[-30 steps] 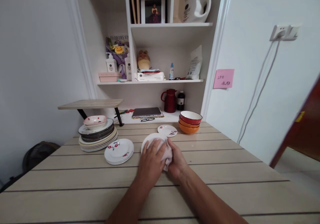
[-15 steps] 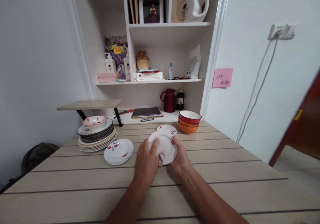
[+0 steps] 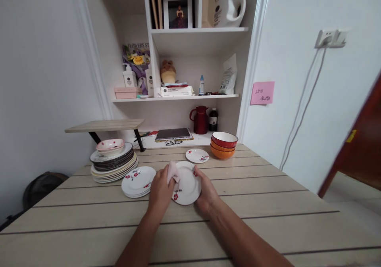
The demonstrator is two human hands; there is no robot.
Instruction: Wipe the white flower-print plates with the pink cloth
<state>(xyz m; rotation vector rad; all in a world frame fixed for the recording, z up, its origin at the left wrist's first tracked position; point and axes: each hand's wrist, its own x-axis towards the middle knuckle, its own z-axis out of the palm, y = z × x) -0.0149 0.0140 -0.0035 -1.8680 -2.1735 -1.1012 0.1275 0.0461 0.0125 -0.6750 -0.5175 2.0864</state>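
Observation:
My right hand (image 3: 206, 189) grips the right edge of a white plate (image 3: 187, 183) with red flowers, its thumb on the rim. The plate is tilted toward me above the table. In my left hand (image 3: 160, 187) is a bunched pale pink cloth (image 3: 172, 172), at the plate's left edge. To the left of that hand lies a short stack of matching flowered plates (image 3: 138, 181). Beyond the held plate, another small flowered plate (image 3: 197, 156) rests flat on the table.
At the left, a tall stack of plates (image 3: 114, 168) carries pink dotted bowls (image 3: 110, 145) beside a wooden riser (image 3: 104, 125). Red and orange bowls (image 3: 223, 148) are stacked at the back right of the slatted table (image 3: 253, 227). A red jug (image 3: 200, 120) stands behind.
My left hand has moved left with the cloth, from the plate's face to its left edge. The held plate has shifted slightly left and toward me, showing more of its flowers.

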